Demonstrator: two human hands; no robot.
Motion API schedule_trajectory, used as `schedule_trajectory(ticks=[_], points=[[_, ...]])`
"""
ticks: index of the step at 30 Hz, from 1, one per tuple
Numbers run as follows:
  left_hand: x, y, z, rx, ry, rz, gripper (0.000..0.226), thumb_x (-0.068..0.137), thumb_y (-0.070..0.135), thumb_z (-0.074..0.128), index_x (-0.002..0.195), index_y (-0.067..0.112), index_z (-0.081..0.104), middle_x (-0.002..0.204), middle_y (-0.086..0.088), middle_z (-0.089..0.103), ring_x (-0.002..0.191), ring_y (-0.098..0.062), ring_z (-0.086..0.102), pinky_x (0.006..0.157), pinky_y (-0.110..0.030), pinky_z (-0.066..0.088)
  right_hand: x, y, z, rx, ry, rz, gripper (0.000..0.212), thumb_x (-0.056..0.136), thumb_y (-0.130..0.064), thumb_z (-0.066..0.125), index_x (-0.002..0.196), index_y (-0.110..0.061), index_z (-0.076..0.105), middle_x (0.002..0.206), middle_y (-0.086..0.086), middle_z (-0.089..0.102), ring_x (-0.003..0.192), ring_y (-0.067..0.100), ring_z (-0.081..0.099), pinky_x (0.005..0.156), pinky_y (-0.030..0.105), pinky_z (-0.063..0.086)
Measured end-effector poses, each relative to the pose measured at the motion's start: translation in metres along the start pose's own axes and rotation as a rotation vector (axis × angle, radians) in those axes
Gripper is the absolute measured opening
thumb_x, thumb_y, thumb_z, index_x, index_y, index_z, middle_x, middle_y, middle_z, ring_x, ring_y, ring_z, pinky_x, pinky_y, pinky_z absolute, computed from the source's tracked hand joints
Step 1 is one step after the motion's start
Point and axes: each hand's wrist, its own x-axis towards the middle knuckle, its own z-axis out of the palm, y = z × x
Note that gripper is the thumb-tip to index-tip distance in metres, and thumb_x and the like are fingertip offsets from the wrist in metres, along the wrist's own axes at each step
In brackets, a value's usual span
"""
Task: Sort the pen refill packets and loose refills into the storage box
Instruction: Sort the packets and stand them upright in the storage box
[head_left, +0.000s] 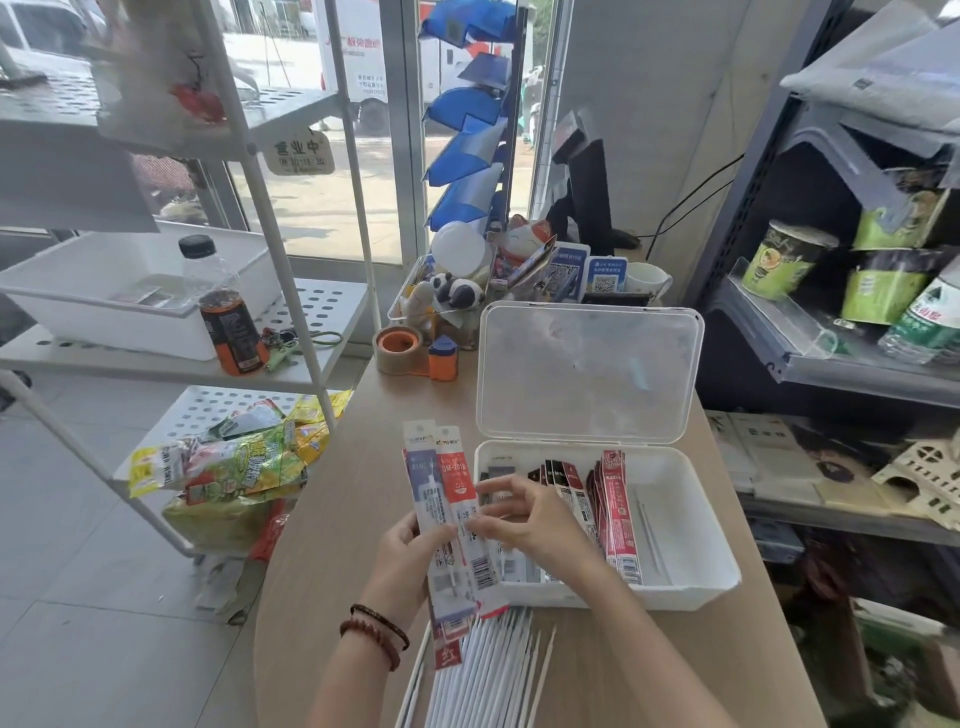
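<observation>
Two long flat refill packets (445, 499), purple-white and red-white, barcoded ends.

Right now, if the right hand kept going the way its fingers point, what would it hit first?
The red packet, held upright with a blue packet by the left hand. The right hand points left at it and seems to pinch its edge, though depth is unclear.

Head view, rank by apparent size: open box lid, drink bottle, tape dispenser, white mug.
1. open box lid
2. drink bottle
3. tape dispenser
4. white mug

The mug is partly hidden and sits farther back, so its true size against the dispenser is unsure.
</observation>
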Motion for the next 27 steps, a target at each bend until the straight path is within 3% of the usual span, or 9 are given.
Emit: schedule_trajectory(ticks=[5, 8, 11, 16, 19, 23, 27], points=[[0.000, -0.001, -0.003, 0.066, -0.006, 0.014, 0.013, 0.088, -0.001, 0.056, 0.097, 0.007, 0.062, 0.080, -0.008, 0.076, 0.069, -0.022, 0.073, 0.054, -0.031, 0.059, 0.000, 0.008, -0.005, 0.154, 0.080, 0.019, 0.041, 0.075, -0.025, 0.082, 0.111, -0.023, 0.062, 0.095, -0.002, 0.076, 0.084, 0.010, 0.073, 0.067, 0.020, 0.056], [0.000, -0.002, -0.007, 0.110, 0.001, 0.011, 0.011, 0.088, 0.000, 0.056, 0.096, 0.007, 0.061, 0.076, -0.006, 0.075, 0.066, -0.019, 0.072, 0.057, -0.032, 0.059, 0.001, 0.018, -0.012, 0.262, 0.277, 0.080, 0.035, 0.078, -0.021, 0.079, 0.108, -0.020, 0.060, 0.096, -0.001, 0.074, 0.084, 0.011, 0.073, 0.068, 0.022, 0.057], [-0.002, -0.003, -0.010, 0.151, 0.018, 0.013, 0.011, 0.088, 0.003, 0.058, 0.097, 0.008, 0.062, 0.078, -0.006, 0.075, 0.068, -0.020, 0.071, 0.060, -0.034, 0.059, 0.009, 0.026, -0.015, 0.208, 0.444, 0.133, 0.029, 0.082, -0.015, 0.077, 0.104, -0.019, 0.058, 0.095, 0.000, 0.072, 0.084, 0.013, 0.071, 0.073, 0.027, 0.058], [-0.002, -0.002, -0.009, 0.173, 0.039, 0.035, 0.012, 0.088, 0.007, 0.060, 0.099, 0.007, 0.063, 0.084, -0.009, 0.074, 0.073, -0.022, 0.072, 0.068, -0.038, 0.059, 0.023, 0.034, 0.001, -0.023, 0.370, 0.162, 0.026, 0.080, -0.009, 0.078, 0.090, -0.024, 0.058, 0.084, -0.001, 0.072, 0.076, 0.011, 0.071, 0.073, 0.031, 0.061], [-0.003, -0.002, -0.010, 0.154, 0.041, 0.036, 0.011, 0.088, 0.009, 0.060, 0.098, 0.006, 0.063, 0.084, -0.010, 0.074, 0.073, -0.024, 0.072, 0.069, -0.039, 0.059, 0.028, 0.037, 0.009, -0.162, 0.348, 0.162, 0.024, 0.080, -0.013, 0.078, 0.085, -0.027, 0.058, 0.082, -0.009, 0.067, 0.076, 0.007, 0.067, 0.072, 0.026, 0.058], [-0.003, 0.001, -0.013, 0.144, 0.063, 0.031, 0.011, 0.087, 0.010, 0.061, 0.098, 0.007, 0.063, 0.090, -0.015, 0.074, 0.077, -0.027, 0.071, 0.071, -0.041, 0.058, 0.029, 0.036, 0.012, -0.255, 0.400, 0.142, 0.028, 0.077, -0.011, 0.081, 0.081, -0.026, 0.057, 0.075, -0.012, 0.062, 0.067, -0.004, 0.059, 0.052, 0.009, 0.045], [-0.002, 0.002, -0.016, 0.163, 0.084, 0.045, 0.016, 0.084, 0.013, 0.065, 0.099, 0.010, 0.063, 0.087, -0.011, 0.075, 0.078, -0.025, 0.073, 0.070, -0.039, 0.058, 0.029, 0.037, 0.013, -0.295, 0.419, 0.133, 0.025, 0.077, -0.012, 0.081, 0.086, -0.021, 0.060, 0.076, -0.010, 0.062, 0.066, -0.003, 0.058, 0.049, 0.008, 0.039]])
